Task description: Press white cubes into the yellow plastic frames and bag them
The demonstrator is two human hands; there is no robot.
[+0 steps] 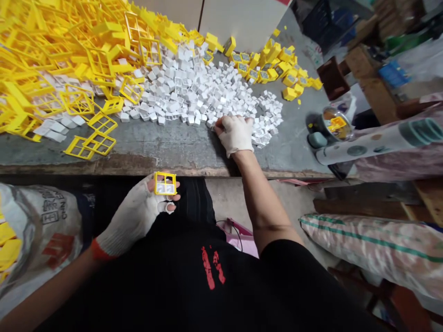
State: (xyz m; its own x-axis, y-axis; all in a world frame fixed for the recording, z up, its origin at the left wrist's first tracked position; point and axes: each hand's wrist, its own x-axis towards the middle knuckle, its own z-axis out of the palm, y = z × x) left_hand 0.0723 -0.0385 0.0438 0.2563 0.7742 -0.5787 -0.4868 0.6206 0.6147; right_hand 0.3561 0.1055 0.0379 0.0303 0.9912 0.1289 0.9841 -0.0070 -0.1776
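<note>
left hand (138,216) pinches a yellow frame (165,183), seemingly part filled. right hand (235,133) curls onto white cubes (187,92), grasp unclear. few filled blocks (273,64) beyond it; empty frames (51,55) heaped to its left.

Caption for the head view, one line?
Gloved left hand holds a yellow grid frame below the worktable edge; gloved right hand rests on the white cube pile on it.

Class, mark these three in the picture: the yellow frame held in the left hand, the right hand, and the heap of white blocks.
yellow frame (165,183), head view, on its middle bar.
right hand (236,134), head view, back of the glove.
white blocks (194,94), head view, middle of the heap.
</note>
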